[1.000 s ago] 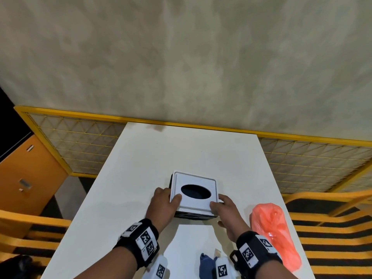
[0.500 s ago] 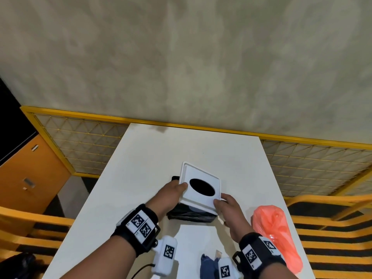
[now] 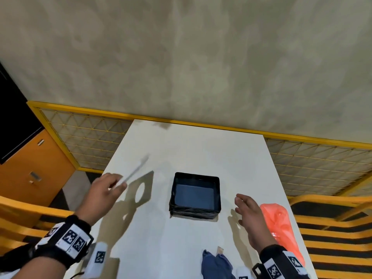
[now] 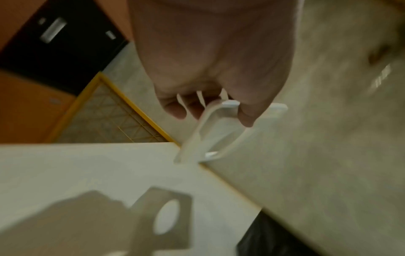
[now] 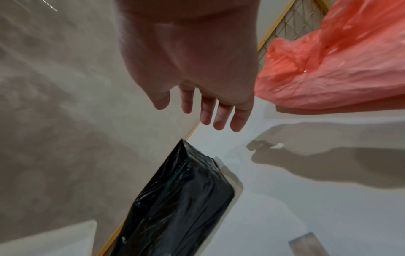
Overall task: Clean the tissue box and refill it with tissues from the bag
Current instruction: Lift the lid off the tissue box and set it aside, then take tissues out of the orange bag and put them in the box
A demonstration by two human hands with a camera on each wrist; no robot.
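Tissue box: sitting uncovered at mid-table, black body showing an empty interior.

Left hand is holding the white lid in the air to the left of the box, thumb and fingers pinching one edge; the lid is casting a shadow with an oval hole on the table. Right hand is hovering just right of the box, fingers extended and loosely spread, gripping nothing. Orange bag is lying right of the box, beyond that hand. Blue cloth is lying on the near side of the box.
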